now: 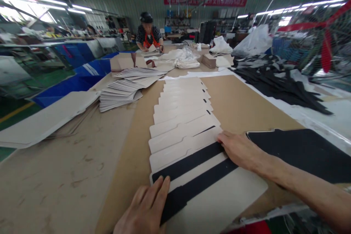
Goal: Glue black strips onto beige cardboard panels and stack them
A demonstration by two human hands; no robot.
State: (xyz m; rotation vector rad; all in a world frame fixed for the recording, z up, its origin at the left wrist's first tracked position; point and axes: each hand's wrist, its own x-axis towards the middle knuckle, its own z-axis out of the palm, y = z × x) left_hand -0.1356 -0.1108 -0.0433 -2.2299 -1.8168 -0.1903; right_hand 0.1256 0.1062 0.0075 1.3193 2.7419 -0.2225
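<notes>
Two long black strips lie slantwise across the nearest beige panels. My left hand [148,206] rests with its fingers stretched out, fingertips on the left end of the upper black strip [189,161]; its thumb is hidden. At that strip's other end, my right hand [240,151] has its fingers drawn together on the strip's end and the panel edge. The lower black strip [203,181] runs below, partly under my left hand. Beyond, the overlapping beige panels [182,117] form a stepped row leading away from me, several with small dark marks along the right side.
A black sheet [301,150] lies right of my forearm. Fanned beige panels [123,89] and a larger panel stack [49,113] are at the left, beside blue bins [74,84]. Dark strips [279,76] and a fan [326,25] stand right. Another person [149,33] works at the far end.
</notes>
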